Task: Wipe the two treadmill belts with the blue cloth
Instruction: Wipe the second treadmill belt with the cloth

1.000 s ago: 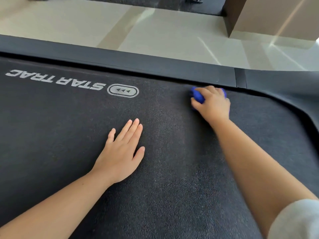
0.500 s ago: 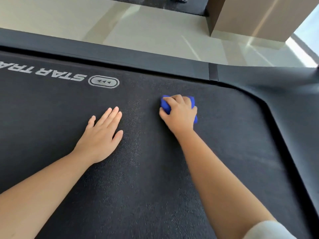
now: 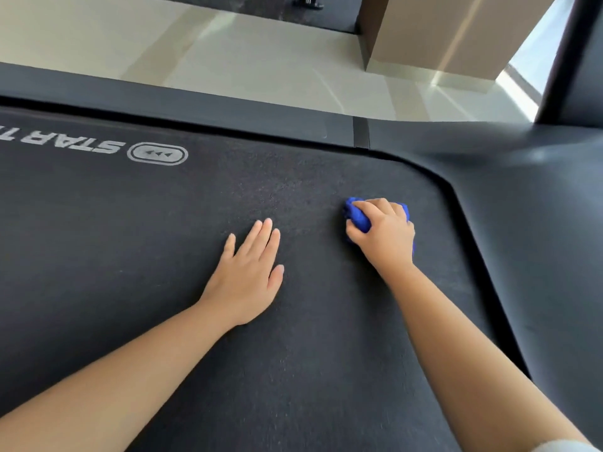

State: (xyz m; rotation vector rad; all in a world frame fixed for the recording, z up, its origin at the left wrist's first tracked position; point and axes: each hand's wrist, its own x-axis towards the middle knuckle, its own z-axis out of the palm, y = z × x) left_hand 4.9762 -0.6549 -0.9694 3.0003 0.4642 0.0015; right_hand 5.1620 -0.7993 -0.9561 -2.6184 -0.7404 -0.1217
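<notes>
- Dark treadmill belt (image 3: 137, 256) fills the view, pale floor (image 3: 228, 60) beyond.
- Left hand (image 3: 248, 275) lies flat, fingers straight, on the belt.
- Right hand (image 3: 383, 233) grips the bunched blue cloth (image 3: 357, 216), seemingly pressing it near the belt's rounded corner.

One dark grey, rough-textured treadmill belt (image 3: 130, 256) is in view. Two bare hands are on it: one left hand (image 3: 244, 278) and one right hand (image 3: 385, 236). There is one bunched blue cloth (image 3: 357, 216). The belt bears one silver oval badge (image 3: 157, 154) holding three small arrowheads, and one line of silver lettering (image 3: 81, 145), cut off by the frame edge. One smooth dark side rail (image 3: 195, 109) runs along its far edge. One beige block-shaped column (image 3: 440, 34) stands on the pale tiled floor (image 3: 228, 60), and one white sleeve cuff (image 3: 564, 446) shows at the lower corner.
</notes>
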